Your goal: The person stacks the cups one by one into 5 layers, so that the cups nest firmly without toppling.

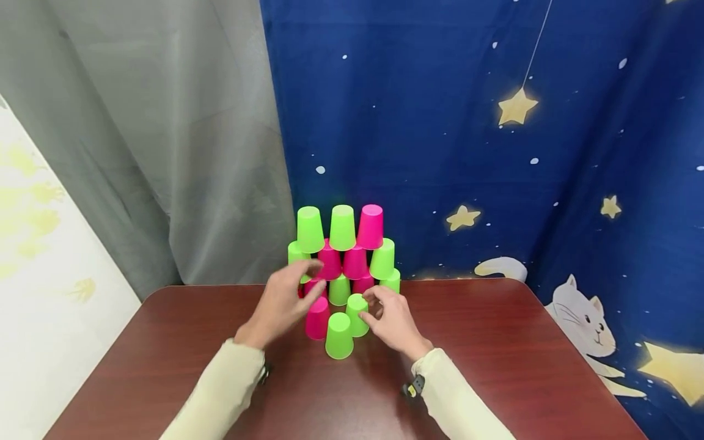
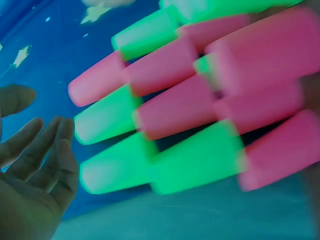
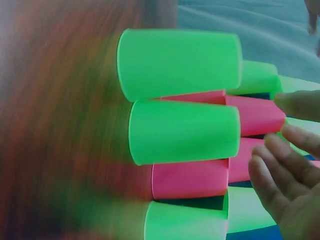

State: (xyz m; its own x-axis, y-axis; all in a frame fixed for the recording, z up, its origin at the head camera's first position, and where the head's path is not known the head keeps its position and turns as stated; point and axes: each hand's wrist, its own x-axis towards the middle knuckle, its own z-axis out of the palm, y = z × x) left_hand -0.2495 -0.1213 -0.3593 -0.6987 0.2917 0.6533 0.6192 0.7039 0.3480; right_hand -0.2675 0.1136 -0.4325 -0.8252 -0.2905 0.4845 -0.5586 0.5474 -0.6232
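Green and pink cups stand upside down in a tiered stack on the table. Three cups form its top row: a left green cup [image 1: 310, 230], a middle green cup [image 1: 343, 228] and a pink cup [image 1: 371, 227]. In front are a separate pink cup [image 1: 317, 319], a green cup [image 1: 357, 315] and the nearest green cup [image 1: 339, 337]. My left hand [image 1: 282, 300] hovers at the stack's left side, fingers loosely bent and holding nothing. My right hand [image 1: 395, 322] is beside the front right green cup; in the right wrist view its fingers [image 3: 280, 170] hold nothing.
The dark red wooden table [image 1: 467, 342] bears the cups. Behind it hang a grey curtain [image 1: 220, 134] and a blue starry curtain [image 1: 418, 122], close to the back of the stack. Both wrists carry small dark devices.
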